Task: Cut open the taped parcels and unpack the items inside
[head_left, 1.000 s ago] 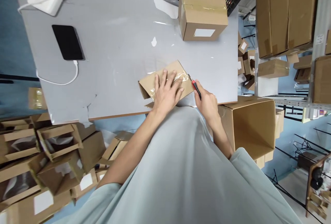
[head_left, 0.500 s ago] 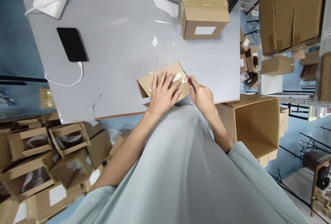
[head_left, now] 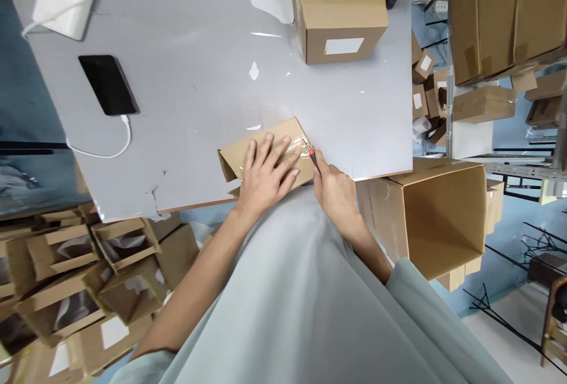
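Note:
A small cardboard box [head_left: 283, 130] lies at the table's near edge, tilted to my view, with shiny clear tape across its top and a flap loose at its left end. My left hand [head_left: 266, 180] rests flat on it, fingers spread. In my right hand [head_left: 334, 195] is a red and black utility knife [head_left: 313, 158], gripped by the handle. Its tip meets the taped part near the box's right end; how deep it goes cannot be seen.
On the grey table [head_left: 177, 106] are a black phone [head_left: 108, 84] on a white cable, a white power bank [head_left: 64, 3] and a taped carton [head_left: 341, 12]. A large open carton [head_left: 443, 218] stands at the right, and several open boxes [head_left: 66, 277] are stacked lower left.
The view has shifted, so the table's things sit further left. The knife tip has moved slightly from the box's far right edge onto the tape. My left hand stays flat on the box.

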The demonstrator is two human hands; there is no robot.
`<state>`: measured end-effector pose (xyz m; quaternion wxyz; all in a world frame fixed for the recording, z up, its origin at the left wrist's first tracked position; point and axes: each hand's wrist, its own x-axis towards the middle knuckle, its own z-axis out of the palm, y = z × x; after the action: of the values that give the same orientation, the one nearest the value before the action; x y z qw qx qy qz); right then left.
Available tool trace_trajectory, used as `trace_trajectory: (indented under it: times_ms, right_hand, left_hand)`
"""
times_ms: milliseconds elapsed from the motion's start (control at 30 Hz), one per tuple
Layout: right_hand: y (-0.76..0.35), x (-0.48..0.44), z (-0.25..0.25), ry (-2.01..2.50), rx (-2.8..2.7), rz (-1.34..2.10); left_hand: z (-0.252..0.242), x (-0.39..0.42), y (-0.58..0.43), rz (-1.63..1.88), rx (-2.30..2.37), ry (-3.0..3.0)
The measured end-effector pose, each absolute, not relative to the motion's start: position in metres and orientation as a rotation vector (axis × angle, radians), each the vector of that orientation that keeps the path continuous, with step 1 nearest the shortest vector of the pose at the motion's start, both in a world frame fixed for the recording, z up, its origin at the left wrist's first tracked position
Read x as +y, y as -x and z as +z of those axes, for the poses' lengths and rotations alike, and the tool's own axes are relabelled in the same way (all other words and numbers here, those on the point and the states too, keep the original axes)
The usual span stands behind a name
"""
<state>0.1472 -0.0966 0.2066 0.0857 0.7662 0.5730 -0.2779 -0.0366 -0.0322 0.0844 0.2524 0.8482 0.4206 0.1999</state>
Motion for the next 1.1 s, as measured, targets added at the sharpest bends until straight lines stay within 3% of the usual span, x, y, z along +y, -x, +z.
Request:
trace_trajectory:
  times_ms: [600,1100]
  right_hand:
    - [-0.16,-0.078,0.193,-2.27,1.755,-0.812]
    - [-0.152,-0.081,0.221,-2.177,1.595,-0.79]
  left_hand:
    - [0.081,-0.036,0.032,0.473,1.189,-2.294]
    - [0.082,-0.045,0.023,0.52,1.165,-2.275]
